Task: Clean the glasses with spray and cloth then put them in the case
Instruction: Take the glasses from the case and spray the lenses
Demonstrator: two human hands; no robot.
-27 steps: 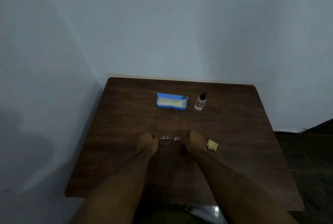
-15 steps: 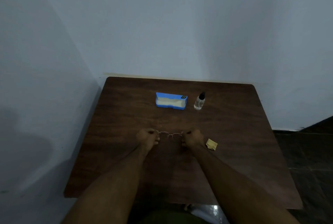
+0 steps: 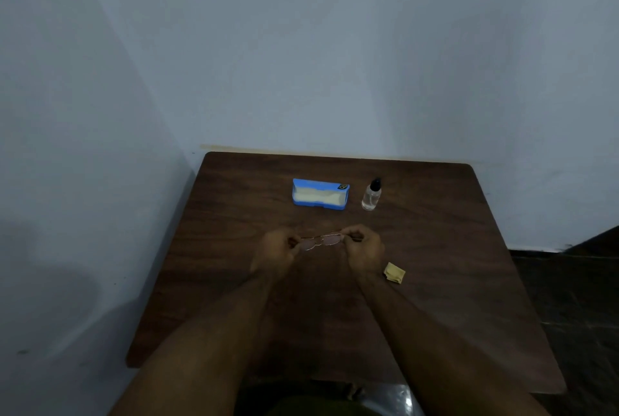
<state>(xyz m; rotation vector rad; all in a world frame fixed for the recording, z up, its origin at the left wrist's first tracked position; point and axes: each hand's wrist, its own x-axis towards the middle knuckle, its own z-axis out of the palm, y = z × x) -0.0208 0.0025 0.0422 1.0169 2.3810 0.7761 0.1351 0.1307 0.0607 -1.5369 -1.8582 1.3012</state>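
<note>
Dark wood table (image 3: 435,281) in a pale wall corner, glasses (image 3: 321,241) mid-table pinched by left hand (image 3: 273,253) and right hand (image 3: 365,248), open blue case (image 3: 320,196) and spray bottle (image 3: 371,196) behind, folded cloth (image 3: 394,272) near right wrist.

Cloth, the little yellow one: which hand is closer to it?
Right. The right hand holds one end of the glasses just beside the cloth, not touching it. The left hand holds the other end, farther from the cloth.
</note>
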